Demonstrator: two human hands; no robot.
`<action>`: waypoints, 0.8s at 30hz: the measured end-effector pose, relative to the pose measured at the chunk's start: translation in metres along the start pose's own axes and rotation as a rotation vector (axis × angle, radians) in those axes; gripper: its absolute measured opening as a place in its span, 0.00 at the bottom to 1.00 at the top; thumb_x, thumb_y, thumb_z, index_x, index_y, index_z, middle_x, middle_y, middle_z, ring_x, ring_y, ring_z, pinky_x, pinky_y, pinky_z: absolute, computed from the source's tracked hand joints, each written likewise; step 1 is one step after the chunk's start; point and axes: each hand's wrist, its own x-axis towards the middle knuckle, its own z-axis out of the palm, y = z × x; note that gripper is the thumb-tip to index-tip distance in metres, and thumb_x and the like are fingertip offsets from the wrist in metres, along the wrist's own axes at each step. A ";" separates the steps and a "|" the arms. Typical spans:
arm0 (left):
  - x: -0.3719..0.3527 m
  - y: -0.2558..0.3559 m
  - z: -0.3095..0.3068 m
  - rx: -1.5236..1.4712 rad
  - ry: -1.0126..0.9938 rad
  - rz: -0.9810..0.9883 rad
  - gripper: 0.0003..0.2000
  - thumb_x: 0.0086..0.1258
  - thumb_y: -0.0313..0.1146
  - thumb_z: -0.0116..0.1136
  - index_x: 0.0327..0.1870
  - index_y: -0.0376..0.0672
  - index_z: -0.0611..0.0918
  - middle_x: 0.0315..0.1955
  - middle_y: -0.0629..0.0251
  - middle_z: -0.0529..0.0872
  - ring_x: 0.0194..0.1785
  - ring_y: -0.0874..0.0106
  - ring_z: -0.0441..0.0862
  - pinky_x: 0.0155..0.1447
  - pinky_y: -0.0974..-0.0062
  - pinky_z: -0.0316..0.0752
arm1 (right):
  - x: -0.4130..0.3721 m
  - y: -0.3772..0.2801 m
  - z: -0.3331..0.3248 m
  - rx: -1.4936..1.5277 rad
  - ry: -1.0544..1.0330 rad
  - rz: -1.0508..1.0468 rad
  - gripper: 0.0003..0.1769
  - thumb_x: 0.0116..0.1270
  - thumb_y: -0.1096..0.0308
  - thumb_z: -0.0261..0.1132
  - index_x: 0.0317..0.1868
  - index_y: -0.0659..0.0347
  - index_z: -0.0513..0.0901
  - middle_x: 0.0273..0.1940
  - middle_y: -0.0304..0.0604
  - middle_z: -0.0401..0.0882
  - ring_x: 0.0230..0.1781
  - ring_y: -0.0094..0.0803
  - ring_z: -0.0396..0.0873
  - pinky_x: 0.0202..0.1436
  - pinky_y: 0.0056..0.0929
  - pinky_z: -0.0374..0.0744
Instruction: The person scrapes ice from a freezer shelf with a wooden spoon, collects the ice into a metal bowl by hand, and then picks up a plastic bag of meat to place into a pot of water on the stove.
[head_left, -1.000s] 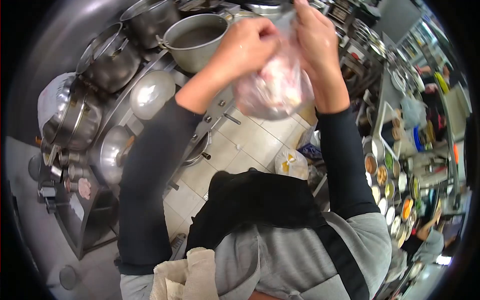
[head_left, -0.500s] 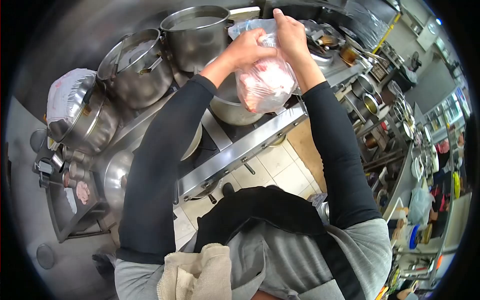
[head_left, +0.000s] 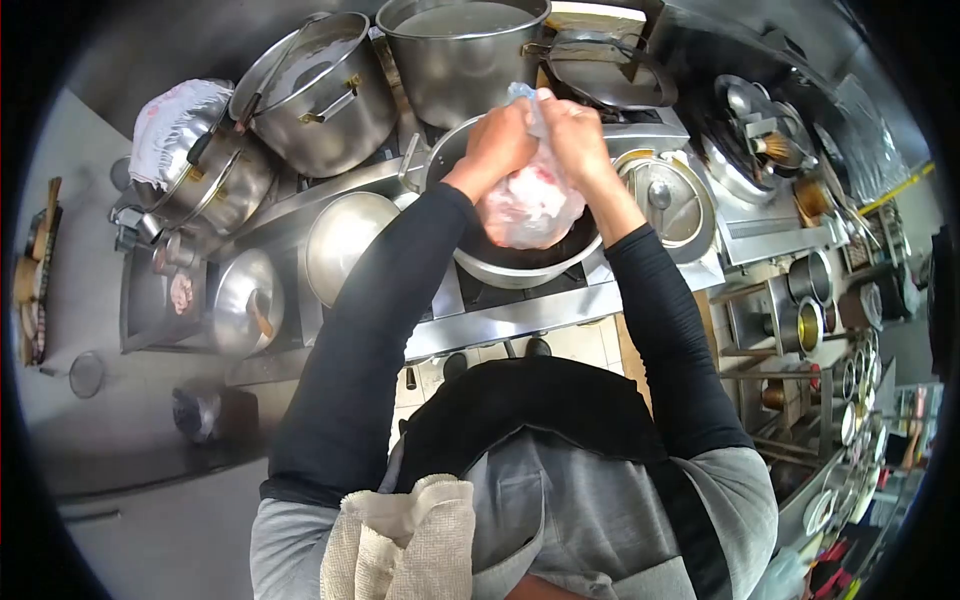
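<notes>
A clear plastic bag of pink-and-white raw meat hangs over a wide cooking pot on the stove. My left hand is closed around the gathered neck of the bag on its left side. Close beside it, my right hand grips the neck from the right. The twisted top of the plastic sticks up between both hands. Much of the pot's dark inside is hidden by the bag and my arms.
Two tall stockpots, one with a handled utensil and another of cloudy liquid, stand behind. A cloth-topped pot is at left. Right of the bag sits a round pan with a ladle. A metal bowl rests at front left.
My view has turned, so the stove now lies straight ahead. The bag has come over the pot, and my hands have drawn close together at its neck.
</notes>
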 end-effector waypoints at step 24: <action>0.014 -0.015 0.021 -1.008 -0.046 -0.688 0.09 0.71 0.23 0.51 0.44 0.31 0.83 0.30 0.62 0.84 0.29 0.73 0.78 0.32 0.72 0.76 | -0.018 0.041 -0.039 -0.739 -0.097 -0.280 0.21 0.60 0.67 0.72 0.50 0.70 0.80 0.45 0.56 0.83 0.43 0.48 0.83 0.50 0.38 0.79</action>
